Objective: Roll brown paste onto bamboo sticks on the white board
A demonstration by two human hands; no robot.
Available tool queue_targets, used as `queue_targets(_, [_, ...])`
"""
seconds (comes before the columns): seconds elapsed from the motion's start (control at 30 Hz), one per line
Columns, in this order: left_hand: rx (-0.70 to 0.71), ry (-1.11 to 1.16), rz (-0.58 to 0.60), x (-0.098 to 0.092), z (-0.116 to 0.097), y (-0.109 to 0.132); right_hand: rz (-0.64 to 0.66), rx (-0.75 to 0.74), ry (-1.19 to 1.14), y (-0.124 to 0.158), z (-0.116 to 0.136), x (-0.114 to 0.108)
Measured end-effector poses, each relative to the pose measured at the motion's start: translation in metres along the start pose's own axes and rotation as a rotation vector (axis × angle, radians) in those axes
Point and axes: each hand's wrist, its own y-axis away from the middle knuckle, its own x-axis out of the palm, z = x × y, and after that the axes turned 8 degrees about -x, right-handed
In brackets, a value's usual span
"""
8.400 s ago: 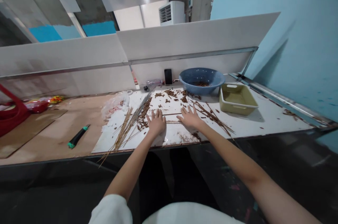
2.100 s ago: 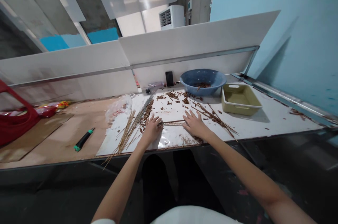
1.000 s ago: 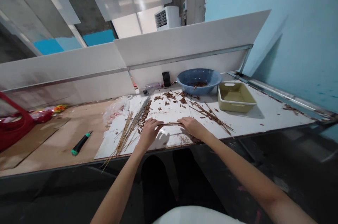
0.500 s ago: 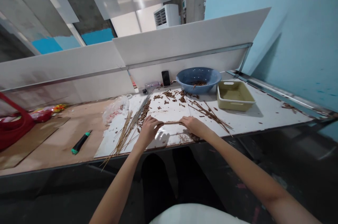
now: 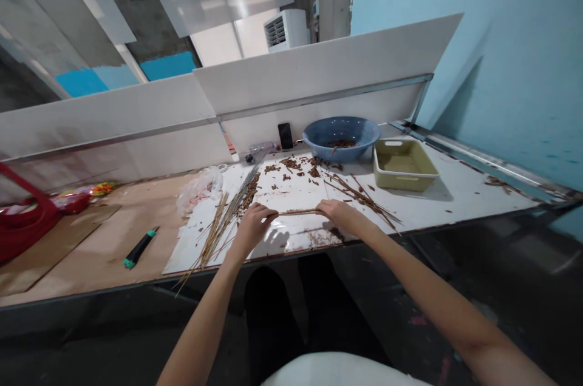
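Note:
A thin brown-coated stick (image 5: 297, 212) stretches level between my hands, just over the white board (image 5: 291, 195). My left hand (image 5: 253, 226) pinches its left end, and my right hand (image 5: 340, 216) has closed fingers on its right end. Beside my left hand lies a bundle of thin pale sticks (image 5: 213, 234), some jutting past the table edge. Darker brown-coated sticks (image 5: 364, 196) rest beyond my right hand. Brown crumbly pieces (image 5: 291, 163) are scattered on the board, and brown powder (image 5: 321, 238) marks its front edge.
At the back right stand a blue basin (image 5: 341, 131) with brown pieces inside and an olive-green plastic bin (image 5: 405, 181). A phone (image 5: 285, 136) leans on the back panel near a clear bottle (image 5: 263, 147). Leftward are a plastic bag (image 5: 200, 189), a green-and-black cutter (image 5: 140, 247) and a red bag (image 5: 27, 216).
My hands have drawn slightly apart, the left one to the left and the right one to the right. More of the stick shows between them.

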Motion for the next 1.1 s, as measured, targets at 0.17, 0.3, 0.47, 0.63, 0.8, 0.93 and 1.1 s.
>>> queue_targets(0.17, [-0.059,-0.019,-0.005,-0.01,0.024,0.006,0.021,0.048,0.0,0.015,-0.011,-0.003])
queue_targets(0.3, [-0.111,-0.04,-0.052,-0.01,0.043,0.009,0.03,0.083,-0.001,0.023,-0.012,-0.005])
queue_targets(0.47, [-0.301,-0.079,-0.093,-0.003,0.064,0.001,0.014,0.113,-0.045,0.025,-0.012,-0.004])
queue_targets(0.63, [-0.546,-0.276,-0.27,0.01,0.07,0.0,-0.033,0.145,-0.071,0.026,-0.013,-0.002])
queue_targets(0.8, [-0.632,-0.313,-0.267,0.034,0.061,0.006,-0.066,0.162,-0.097,0.014,-0.012,0.002])
queue_targets(0.93, [-0.655,-0.273,-0.328,0.028,0.057,0.002,-0.058,0.159,-0.116,-0.004,-0.008,0.005])
queue_targets(1.1, [-0.808,-0.412,-0.317,0.003,0.057,0.0,-0.054,0.155,-0.139,-0.014,-0.004,0.009])
